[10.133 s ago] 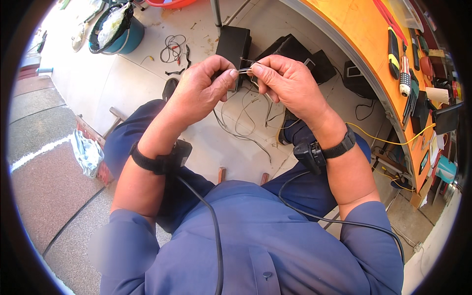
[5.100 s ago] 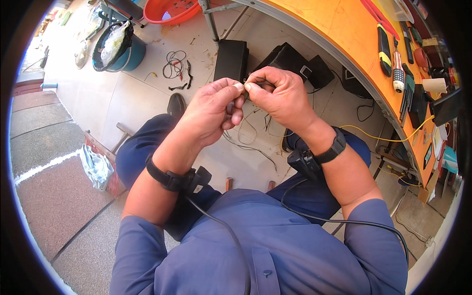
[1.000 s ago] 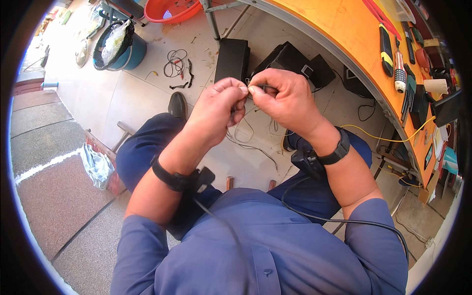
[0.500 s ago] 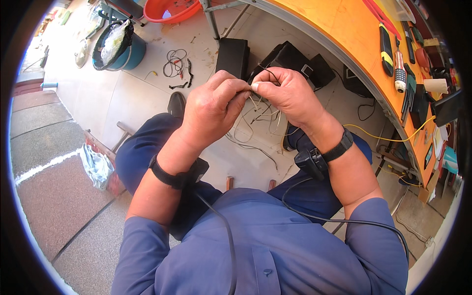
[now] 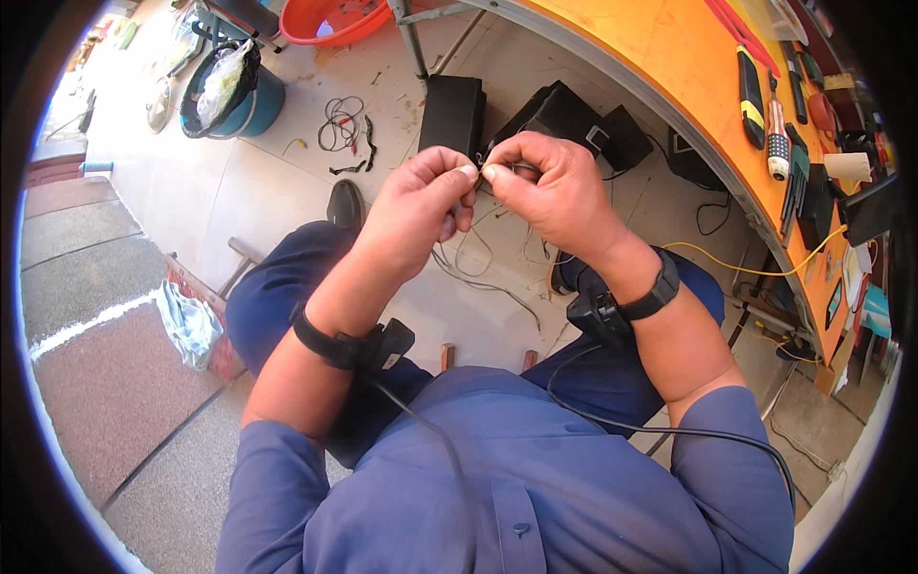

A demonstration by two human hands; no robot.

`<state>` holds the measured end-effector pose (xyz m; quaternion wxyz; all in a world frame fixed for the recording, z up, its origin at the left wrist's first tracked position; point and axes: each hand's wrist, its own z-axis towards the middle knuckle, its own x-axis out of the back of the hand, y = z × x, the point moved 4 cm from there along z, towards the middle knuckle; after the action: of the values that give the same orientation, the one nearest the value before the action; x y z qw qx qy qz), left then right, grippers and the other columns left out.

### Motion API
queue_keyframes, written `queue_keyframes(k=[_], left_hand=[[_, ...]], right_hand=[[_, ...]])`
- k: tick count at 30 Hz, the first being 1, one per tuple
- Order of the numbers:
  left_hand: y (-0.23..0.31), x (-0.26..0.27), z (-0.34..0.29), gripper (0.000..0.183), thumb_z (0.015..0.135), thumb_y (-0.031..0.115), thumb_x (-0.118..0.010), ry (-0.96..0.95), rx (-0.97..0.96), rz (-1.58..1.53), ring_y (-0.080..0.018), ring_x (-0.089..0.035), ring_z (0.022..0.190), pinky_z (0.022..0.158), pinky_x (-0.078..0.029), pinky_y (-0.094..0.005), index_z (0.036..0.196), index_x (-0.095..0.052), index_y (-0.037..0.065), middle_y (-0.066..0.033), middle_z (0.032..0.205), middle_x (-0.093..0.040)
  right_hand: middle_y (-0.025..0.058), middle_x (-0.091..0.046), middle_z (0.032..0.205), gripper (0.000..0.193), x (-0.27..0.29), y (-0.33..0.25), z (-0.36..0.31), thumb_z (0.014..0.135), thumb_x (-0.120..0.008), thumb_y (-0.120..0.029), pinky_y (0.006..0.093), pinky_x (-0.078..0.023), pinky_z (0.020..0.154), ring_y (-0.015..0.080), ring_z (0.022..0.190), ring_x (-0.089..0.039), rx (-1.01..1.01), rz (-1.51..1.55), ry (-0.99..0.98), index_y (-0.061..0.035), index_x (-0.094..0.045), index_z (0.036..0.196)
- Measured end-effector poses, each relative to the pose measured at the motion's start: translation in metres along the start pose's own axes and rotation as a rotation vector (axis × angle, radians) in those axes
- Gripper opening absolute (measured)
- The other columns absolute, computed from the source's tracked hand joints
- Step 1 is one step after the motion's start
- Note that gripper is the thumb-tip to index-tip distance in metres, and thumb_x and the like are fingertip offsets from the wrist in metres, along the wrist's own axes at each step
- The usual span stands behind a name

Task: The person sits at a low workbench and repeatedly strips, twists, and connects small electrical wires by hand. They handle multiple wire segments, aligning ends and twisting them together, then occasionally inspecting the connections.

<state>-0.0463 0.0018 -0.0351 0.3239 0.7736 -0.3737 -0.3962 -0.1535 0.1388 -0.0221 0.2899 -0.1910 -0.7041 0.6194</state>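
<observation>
My left hand and my right hand meet fingertip to fingertip above the floor between my knees. Each one pinches thumb against forefinger on a thin wire; only a tiny bit of it shows between the fingertips. The rest of the wire is hidden by my fingers. Below my hands, loose thin wires trail over the pale floor tiles. Just beyond my fingers stand a black box and another black casing. Black straps with small dark devices are on both wrists.
An orange-topped table curves along the right, carrying a utility knife, a screwdriver and other tools. At the far left stands a blue bucket near a red basin. A coiled cable lies on the floor; a cloth hangs at left.
Both hands have turned slightly and my left fingers have come round so the thumb shows more. The dark wire loop over my right fingers is no longer seen.
</observation>
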Motion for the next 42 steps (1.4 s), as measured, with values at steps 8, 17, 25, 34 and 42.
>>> queue_keyframes(k=[8,17,25,34,42], left_hand=[[0.025,-0.017,-0.017,0.018,0.082,0.005,-0.077,0.251,-1.146,1.13,-0.0246,-0.062,0.065,0.055,-0.049,-0.0331,0.095,-0.064,0.007,-0.0083,0.083,-0.06],[0.007,-0.002,0.001,0.007,0.091,0.009,-0.066,0.054,-0.225,0.276,-0.0172,-0.058,0.059,0.048,-0.041,-0.029,0.088,-0.059,0.007,-0.003,0.075,-0.056],[0.012,-0.002,-0.001,0.015,0.096,0.016,-0.068,0.11,-0.357,0.507,-0.0071,-0.052,0.061,0.054,-0.042,-0.0237,0.094,-0.06,0.003,-0.0004,0.078,-0.06],[-0.005,-0.022,-0.019,0.031,0.088,0.022,-0.082,-0.149,-0.272,0.54,-0.0079,-0.061,0.069,0.065,-0.052,-0.0249,0.1,-0.065,-0.002,-0.0035,0.079,-0.068],[-0.01,-0.028,-0.022,0.018,0.091,0.014,-0.076,-0.177,-0.275,0.596,-0.0121,-0.063,0.068,0.061,-0.052,-0.0272,0.096,-0.067,-0.001,-0.0062,0.08,-0.067]], right_hand=[[-0.0076,-0.061,0.081,0.009,0.001,0.015,0.004,0.094,-0.069,-0.011,0.0188,-0.042,0.063,0.0005,0.07,-0.05,-0.241,0.431,-0.076,-0.003,-0.069,0.098],[-0.0069,-0.057,0.074,0.012,-0.002,0.0,0.001,0.091,-0.069,-0.013,0.0201,-0.04,0.059,0.0015,0.066,-0.047,-0.086,0.093,-0.025,-0.0016,-0.069,0.092],[-0.0079,-0.057,0.074,0.011,0.002,0.004,0.004,0.092,-0.069,-0.012,0.0204,-0.038,0.057,0.0004,0.065,-0.045,-0.155,0.059,-0.073,-0.0011,-0.068,0.091],[-0.0035,-0.062,0.084,0.01,0.006,0.02,0.01,0.095,-0.069,-0.011,0.0205,-0.045,0.067,0.003,0.075,-0.052,-0.248,0.508,0.07,-0.0009,-0.067,0.095],[-0.0042,-0.061,0.084,0.01,0.004,0.023,0.01,0.095,-0.069,-0.01,0.0206,-0.044,0.066,0.0031,0.074,-0.052,-0.229,0.511,0.105,-0.0011,-0.067,0.094]])
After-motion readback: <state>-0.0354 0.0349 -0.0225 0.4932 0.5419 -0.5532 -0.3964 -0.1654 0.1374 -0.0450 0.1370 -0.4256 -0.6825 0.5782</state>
